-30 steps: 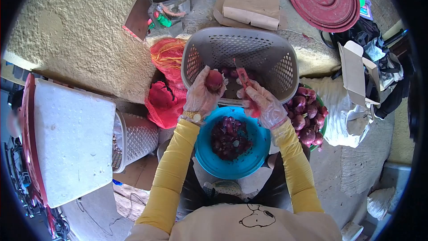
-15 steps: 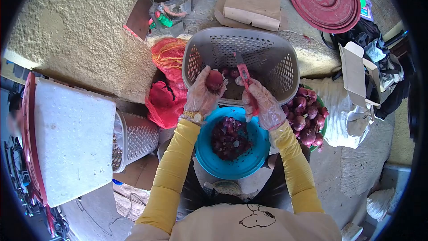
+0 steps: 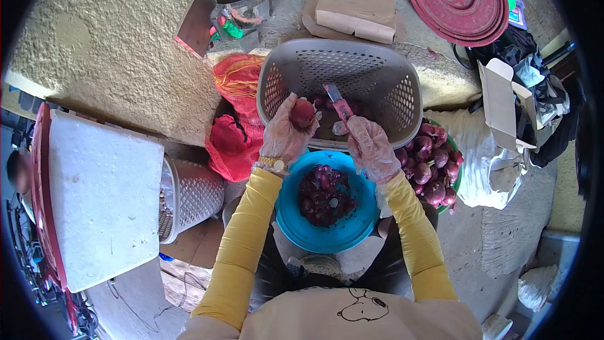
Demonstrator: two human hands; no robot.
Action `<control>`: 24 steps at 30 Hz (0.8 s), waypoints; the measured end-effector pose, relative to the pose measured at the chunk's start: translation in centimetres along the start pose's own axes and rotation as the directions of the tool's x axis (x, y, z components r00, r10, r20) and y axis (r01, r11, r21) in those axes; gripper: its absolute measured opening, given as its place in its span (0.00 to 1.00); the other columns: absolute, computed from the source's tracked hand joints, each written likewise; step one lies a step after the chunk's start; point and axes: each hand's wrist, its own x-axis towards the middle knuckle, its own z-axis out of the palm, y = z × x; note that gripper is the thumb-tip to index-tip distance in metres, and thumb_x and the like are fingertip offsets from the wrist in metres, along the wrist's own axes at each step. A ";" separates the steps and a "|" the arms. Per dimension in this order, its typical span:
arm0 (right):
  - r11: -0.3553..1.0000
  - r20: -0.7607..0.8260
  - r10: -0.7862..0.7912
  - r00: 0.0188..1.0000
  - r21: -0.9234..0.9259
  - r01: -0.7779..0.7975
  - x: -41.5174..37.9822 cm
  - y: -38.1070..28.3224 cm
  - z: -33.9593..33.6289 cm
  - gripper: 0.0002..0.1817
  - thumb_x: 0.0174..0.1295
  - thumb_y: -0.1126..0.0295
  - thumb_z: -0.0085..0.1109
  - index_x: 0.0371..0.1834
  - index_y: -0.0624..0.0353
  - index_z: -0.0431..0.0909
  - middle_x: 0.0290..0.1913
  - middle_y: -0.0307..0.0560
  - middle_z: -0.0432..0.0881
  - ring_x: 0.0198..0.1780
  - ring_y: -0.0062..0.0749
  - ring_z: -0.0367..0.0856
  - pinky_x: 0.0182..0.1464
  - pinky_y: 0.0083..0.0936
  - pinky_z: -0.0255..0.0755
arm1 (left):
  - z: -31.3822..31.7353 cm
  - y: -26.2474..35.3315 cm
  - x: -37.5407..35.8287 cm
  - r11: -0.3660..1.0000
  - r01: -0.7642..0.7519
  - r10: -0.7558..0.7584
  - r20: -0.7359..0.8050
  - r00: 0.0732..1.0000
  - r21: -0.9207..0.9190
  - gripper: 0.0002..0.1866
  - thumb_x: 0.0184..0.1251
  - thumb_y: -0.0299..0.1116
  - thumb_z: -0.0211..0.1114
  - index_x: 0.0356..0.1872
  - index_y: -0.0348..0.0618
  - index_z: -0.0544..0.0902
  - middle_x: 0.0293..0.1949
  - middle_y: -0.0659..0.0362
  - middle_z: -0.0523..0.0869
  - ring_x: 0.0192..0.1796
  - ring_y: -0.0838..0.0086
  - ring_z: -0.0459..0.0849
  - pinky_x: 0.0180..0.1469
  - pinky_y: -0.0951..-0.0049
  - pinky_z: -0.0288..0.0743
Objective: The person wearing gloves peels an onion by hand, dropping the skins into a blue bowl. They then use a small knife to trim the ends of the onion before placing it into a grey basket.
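Note:
In a clear plastic glove, my left hand is closed round a red onion above the near rim of a grey perforated basket. My right hand, gloved the same way, grips a knife by its pinkish-red handle. The blade points up and to the left, apart from the onion. A few more red onions lie at the bottom of the basket, partly in shadow. Below my hands stands a blue basin with dark red onion skins in it.
A green tub heaped with red onions stands at the right. Red net sacks lie left of the basket. A white foam board and another perforated basket are further left. A red lid rests at the back right.
The knife has tilted further left and its blade has come lower, toward the onion, as my right hand turned. My left hand with the onion has stayed nearly still.

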 end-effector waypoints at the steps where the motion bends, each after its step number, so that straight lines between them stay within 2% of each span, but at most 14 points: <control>1: 1.000 0.000 0.011 1.000 0.008 -0.011 -0.1 -0.2 0.0 0.20 0.75 0.49 0.61 0.46 0.57 0.83 0.18 0.26 0.69 0.15 0.12 0.63 0.16 0.15 0.57 | 0.1 -0.1 -0.1 1.000 0.000 0.000 0.001 1.000 0.000 0.16 0.78 0.41 0.65 0.58 0.45 0.78 0.52 0.52 0.80 0.54 0.60 0.82 0.53 0.55 0.86; 3: 0.999 0.003 0.022 1.000 0.029 -0.022 -0.1 -0.1 0.0 0.20 0.75 0.49 0.62 0.46 0.57 0.83 0.18 0.26 0.69 0.16 0.11 0.63 0.17 0.15 0.56 | 0.2 -0.2 -0.3 0.999 -0.046 0.047 -0.012 0.999 0.029 0.17 0.78 0.42 0.65 0.58 0.45 0.78 0.52 0.52 0.80 0.54 0.60 0.82 0.54 0.55 0.86; 5: 0.998 0.006 0.030 1.000 0.048 -0.031 0.1 0.2 -0.3 0.20 0.74 0.50 0.63 0.46 0.57 0.83 0.18 0.26 0.69 0.16 0.11 0.63 0.17 0.15 0.56 | 0.0 -0.1 -0.2 0.999 -0.027 0.027 -0.008 1.000 0.024 0.17 0.78 0.42 0.66 0.58 0.45 0.78 0.51 0.52 0.80 0.54 0.60 0.82 0.54 0.55 0.86; 7: 0.999 0.014 -0.031 0.999 -0.006 0.032 0.4 0.9 -0.5 0.23 0.78 0.47 0.55 0.45 0.57 0.83 0.15 0.28 0.67 0.13 0.12 0.62 0.14 0.16 0.55 | 0.0 0.0 -0.1 1.000 -0.009 0.009 -0.005 1.000 0.020 0.16 0.78 0.42 0.66 0.58 0.45 0.78 0.51 0.52 0.80 0.54 0.60 0.82 0.54 0.55 0.86; 8: 0.999 0.014 -0.031 0.999 -0.005 0.031 0.3 1.1 -0.6 0.23 0.78 0.47 0.55 0.45 0.57 0.83 0.15 0.28 0.67 0.13 0.12 0.62 0.14 0.16 0.55 | 0.0 0.0 -0.1 1.000 0.000 0.000 0.001 1.000 0.017 0.16 0.78 0.41 0.65 0.58 0.45 0.79 0.51 0.52 0.80 0.54 0.60 0.82 0.54 0.56 0.86; 11: 1.000 0.006 -0.017 1.000 0.000 0.017 0.1 0.6 -0.3 0.23 0.78 0.46 0.55 0.44 0.58 0.83 0.15 0.28 0.67 0.13 0.12 0.61 0.14 0.16 0.55 | 0.1 -0.1 -0.2 1.000 -0.009 0.009 0.007 1.000 0.022 0.16 0.78 0.41 0.65 0.57 0.45 0.79 0.52 0.52 0.80 0.54 0.60 0.82 0.54 0.56 0.87; 13: 0.995 0.050 0.014 0.999 0.101 -0.019 0.1 0.7 -0.5 0.18 0.74 0.51 0.64 0.46 0.57 0.84 0.19 0.24 0.68 0.17 0.10 0.63 0.18 0.14 0.55 | 0.1 -0.1 -0.2 0.999 -0.029 0.029 0.007 1.000 0.030 0.16 0.78 0.41 0.66 0.57 0.45 0.79 0.52 0.52 0.80 0.53 0.60 0.82 0.53 0.57 0.87; 19: 0.994 0.012 0.093 0.996 0.059 -0.094 -0.2 -0.3 0.2 0.17 0.75 0.52 0.62 0.41 0.55 0.83 0.20 0.23 0.68 0.18 0.09 0.63 0.19 0.13 0.53 | 0.9 -0.2 -0.9 0.998 -0.053 0.054 -0.008 0.999 0.036 0.16 0.78 0.41 0.65 0.58 0.44 0.78 0.52 0.52 0.80 0.53 0.60 0.82 0.54 0.55 0.87; 24: 0.994 0.025 0.052 0.998 0.090 -0.054 0.0 0.4 -0.2 0.16 0.75 0.52 0.62 0.42 0.54 0.83 0.21 0.23 0.69 0.19 0.09 0.64 0.19 0.13 0.54 | 0.7 -0.1 -0.6 0.999 -0.028 0.028 -0.011 1.000 0.019 0.16 0.78 0.41 0.65 0.57 0.43 0.78 0.51 0.52 0.80 0.53 0.60 0.82 0.56 0.54 0.86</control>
